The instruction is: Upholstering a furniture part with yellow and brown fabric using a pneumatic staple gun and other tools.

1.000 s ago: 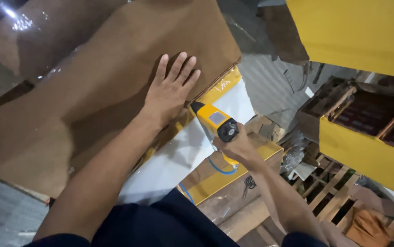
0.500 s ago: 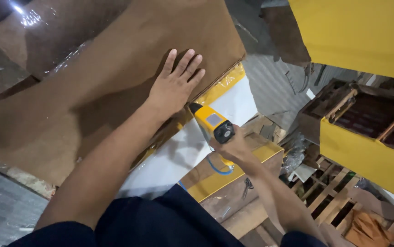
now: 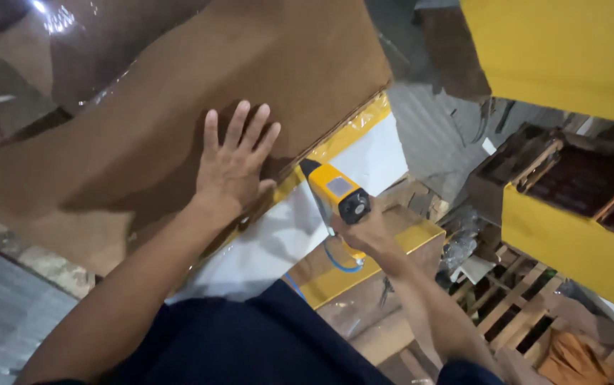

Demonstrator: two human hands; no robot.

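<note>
The brown cardboard sheet is pinned flat beneath the left hand, its fingers spread apart, evidently for steadiness. The yellow handheld tool is clamped in the right hand, nose just beside those fingers at the sheet's edge.

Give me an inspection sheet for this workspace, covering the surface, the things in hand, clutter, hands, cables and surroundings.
Surface: a white panel with a yellow border, partly covered by the cardboard.
Things in hand: a large brown cardboard sheet lies tilted across the panel; a yellow and black handheld tool points at the cardboard's lower edge.
Clutter: crumpled clear plastic wrap beside the boxes.
Hands: left hand flat on the cardboard, fingers spread; right hand gripping the tool.
Cables: a blue cord loops below the tool.
Surroundings: a yellow-topped box under the tool, yellow panels to the right, a wooden pallet below, an orange cloth in the corner.
</note>
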